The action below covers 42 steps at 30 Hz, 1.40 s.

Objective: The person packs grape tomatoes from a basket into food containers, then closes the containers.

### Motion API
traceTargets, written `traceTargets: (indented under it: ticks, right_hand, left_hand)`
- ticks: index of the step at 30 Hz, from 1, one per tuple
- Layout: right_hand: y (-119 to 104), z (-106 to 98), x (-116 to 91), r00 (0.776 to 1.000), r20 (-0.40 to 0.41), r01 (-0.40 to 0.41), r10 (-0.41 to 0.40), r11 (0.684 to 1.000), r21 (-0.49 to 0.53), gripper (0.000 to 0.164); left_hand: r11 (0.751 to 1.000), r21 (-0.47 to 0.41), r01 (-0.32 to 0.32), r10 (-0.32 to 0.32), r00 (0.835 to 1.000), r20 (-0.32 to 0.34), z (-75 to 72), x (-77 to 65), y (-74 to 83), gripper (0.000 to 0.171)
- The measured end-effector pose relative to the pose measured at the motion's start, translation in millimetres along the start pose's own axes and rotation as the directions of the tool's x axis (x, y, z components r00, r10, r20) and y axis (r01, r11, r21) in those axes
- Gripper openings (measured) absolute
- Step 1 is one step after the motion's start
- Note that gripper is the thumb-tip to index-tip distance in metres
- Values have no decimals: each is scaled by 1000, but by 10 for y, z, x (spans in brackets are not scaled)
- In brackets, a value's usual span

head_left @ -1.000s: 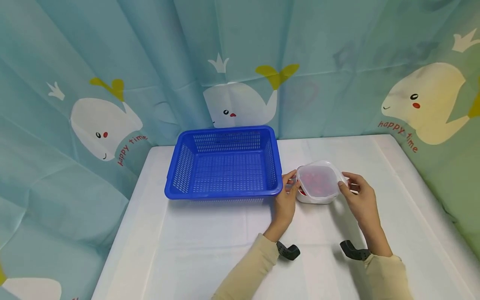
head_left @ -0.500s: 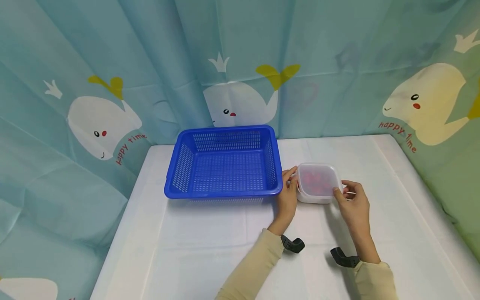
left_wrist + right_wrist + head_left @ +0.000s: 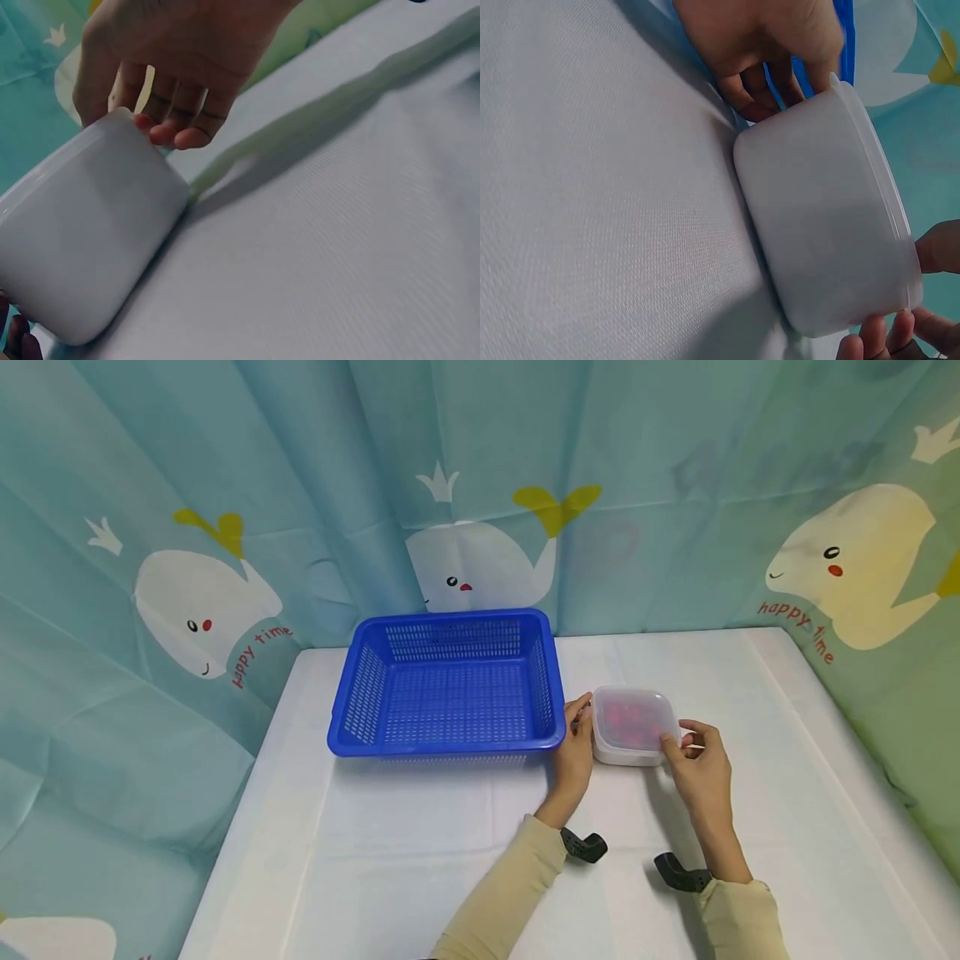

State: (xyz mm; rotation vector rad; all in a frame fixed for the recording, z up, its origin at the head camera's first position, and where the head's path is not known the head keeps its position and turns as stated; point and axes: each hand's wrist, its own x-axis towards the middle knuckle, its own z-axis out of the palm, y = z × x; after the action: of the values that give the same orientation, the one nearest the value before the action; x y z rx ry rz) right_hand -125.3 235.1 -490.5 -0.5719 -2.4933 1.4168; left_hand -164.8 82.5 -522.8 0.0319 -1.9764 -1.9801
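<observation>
A white square food container [image 3: 628, 759] stands on the table with its translucent lid [image 3: 633, 714] lying over the top; red contents show through. My left hand [image 3: 572, 764] holds the container's left side, thumb near the lid's edge. At the right near corner, my right hand [image 3: 703, 777] pinches the lid's edge, thumb on top and fingers at the side. The right wrist view shows the lid's rim [image 3: 877, 165] sitting along the container wall [image 3: 817, 202], with my right fingertips [image 3: 889, 330] under it. Only the left hand's fingertips [image 3: 19, 337] appear in the left wrist view.
A blue perforated basket [image 3: 450, 750] with nothing in it stands just left of the container, close to my left hand. White cloth covers the table [image 3: 420, 852]. A whale-print curtain [image 3: 645, 568] hangs behind the table's far edge.
The lid, tilted and skewed a second ago with a red gap at the left, now lies flat and lined up with the container. My right hand has moved slightly left and down.
</observation>
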Motion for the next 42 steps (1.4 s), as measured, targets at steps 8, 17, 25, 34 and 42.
traceTargets:
  ticks: [8, 17, 25, 34, 42]
  right_hand:
    - [-2, 24, 33, 999, 47, -1, -1, 999, 53, 53]
    - [54, 96, 146, 964, 142, 220, -226, 974, 61, 60]
    - [75, 171, 183, 949, 147, 274, -278, 961, 43, 58]
    - [73, 203, 159, 942, 150, 305, -300, 952, -14, 57]
    - [136, 163, 159, 939, 186, 276, -290, 956, 102, 56]
  left_hand:
    - [999, 34, 5, -8, 997, 78, 38, -11, 13, 39]
    - [978, 188, -94, 65, 986, 155, 55, -19, 25, 42]
    - [957, 259, -133, 92, 982, 166, 68, -63, -16, 42]
    - [980, 186, -74, 46, 987, 152, 77, -59, 0, 43]
    - [996, 86, -14, 6, 996, 92, 119, -37, -31, 41]
